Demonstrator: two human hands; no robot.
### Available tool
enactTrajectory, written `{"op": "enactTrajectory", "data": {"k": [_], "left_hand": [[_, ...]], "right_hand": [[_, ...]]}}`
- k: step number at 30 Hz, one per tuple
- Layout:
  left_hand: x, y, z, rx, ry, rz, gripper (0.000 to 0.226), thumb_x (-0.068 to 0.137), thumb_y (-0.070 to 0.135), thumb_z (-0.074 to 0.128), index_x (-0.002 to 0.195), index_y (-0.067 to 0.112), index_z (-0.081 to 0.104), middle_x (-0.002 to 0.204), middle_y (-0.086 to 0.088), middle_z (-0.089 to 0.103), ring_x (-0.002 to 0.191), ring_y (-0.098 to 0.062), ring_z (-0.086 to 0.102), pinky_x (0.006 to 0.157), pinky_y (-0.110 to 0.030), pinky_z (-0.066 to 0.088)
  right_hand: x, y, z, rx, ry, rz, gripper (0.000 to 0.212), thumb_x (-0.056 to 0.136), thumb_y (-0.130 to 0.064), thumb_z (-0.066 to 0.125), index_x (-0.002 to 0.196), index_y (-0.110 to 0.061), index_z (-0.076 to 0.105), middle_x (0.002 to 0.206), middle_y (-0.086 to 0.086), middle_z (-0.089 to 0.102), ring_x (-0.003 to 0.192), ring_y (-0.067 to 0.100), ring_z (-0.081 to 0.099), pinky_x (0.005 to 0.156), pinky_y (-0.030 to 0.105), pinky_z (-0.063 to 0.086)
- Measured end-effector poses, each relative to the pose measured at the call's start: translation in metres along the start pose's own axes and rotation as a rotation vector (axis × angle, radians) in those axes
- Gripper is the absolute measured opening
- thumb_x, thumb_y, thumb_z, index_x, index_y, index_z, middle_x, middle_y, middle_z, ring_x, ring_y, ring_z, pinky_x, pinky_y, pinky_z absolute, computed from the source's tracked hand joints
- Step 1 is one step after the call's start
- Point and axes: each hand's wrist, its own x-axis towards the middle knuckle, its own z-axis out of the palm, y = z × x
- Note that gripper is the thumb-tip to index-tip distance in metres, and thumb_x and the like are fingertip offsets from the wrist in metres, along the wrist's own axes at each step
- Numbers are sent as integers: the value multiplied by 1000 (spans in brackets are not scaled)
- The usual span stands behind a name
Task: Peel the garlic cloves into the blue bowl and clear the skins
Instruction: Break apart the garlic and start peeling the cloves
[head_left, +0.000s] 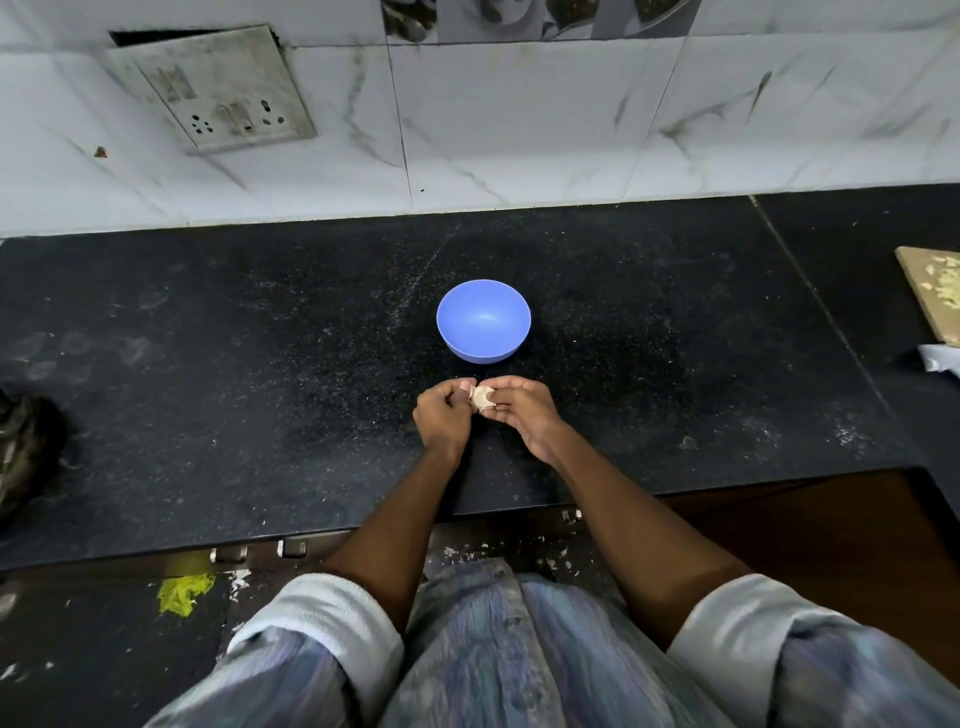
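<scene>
Black speckled stone surface (260, 364) carries a round blue plastic bowl (483, 320), standing upright just beyond the hands; its visible inside holds nothing I can make out. A pale, papery-skinned garlic piece (482, 400) is pinched between both hands, mostly covered by fingers, so whether it is one clove or several cannot be told. Left hand (442, 414) is curled closed on its left side, thumb up. Right hand (522, 410) cups it from the right, fingers bent around it. Both forearms reach forward over the surface edge, sleeves rolled. A tan board (932, 291) at the right is cut off by the frame, with pale bits on it.
</scene>
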Motion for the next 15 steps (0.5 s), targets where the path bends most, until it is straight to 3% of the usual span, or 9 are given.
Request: {"op": "enactTrajectory", "data": {"k": [4,9,15], "left_hand": [[1,-2,-1,-48,-58,-19,10,98,20,74,95,21,84,86,5,81,83,-17,78,85,-41,64],[1,-1,-2,-101,-121,-33,23,103,8,62,99,19,82,84,-3,79,75,-15,71,82,-42,64],[-4,0,-10,-249,-153,-74,14,100,2,68,108,6,80,90,-9,80,74,-11,71,69,-24,58]], "right_hand": [[-1,-2,5,-79,29,-4,23,87,4,73,109,7,69,89,14,74,75,17,71,73,28,58],[-1,-3,7,-95,68,-22,23,77,8,71,99,5,70,80,20,72,67,22,68,69,31,55],[1,0,9,-156,40,-48,15,85,-3,78,99,2,74,80,13,75,70,17,69,71,29,58]]}}
